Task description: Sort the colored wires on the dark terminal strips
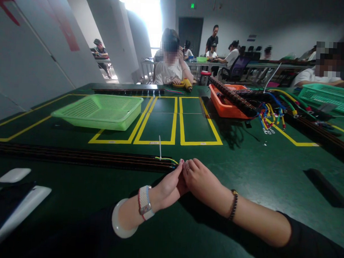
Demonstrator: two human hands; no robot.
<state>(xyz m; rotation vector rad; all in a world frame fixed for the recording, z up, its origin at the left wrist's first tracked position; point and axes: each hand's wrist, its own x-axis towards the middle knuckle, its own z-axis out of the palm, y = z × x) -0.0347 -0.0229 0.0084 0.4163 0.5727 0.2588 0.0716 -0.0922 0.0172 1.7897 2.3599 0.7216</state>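
Observation:
My left hand (171, 184) and my right hand (201, 178) meet at the front middle of the green table, fingers closed and fingertips pressed together. A yellow-green wire (168, 159) runs from the end of a long black cable channel (82, 156) into my left hand's pinch. The wire's tip is hidden among the fingers. Whatever my right fingers grip is covered by the hand itself. An upright white cable tie (160, 148) stands at the channel's right end, close to the wire.
A light green basket (96, 124) stands behind the channel, beside yellow-taped rectangles. Farther right, an orange basket (215, 102) bears a black strip with coloured wires (271, 114). One black piece (326, 187) lies at right. Across the table sits a person (171, 70) near a yellow heat gun (187, 84).

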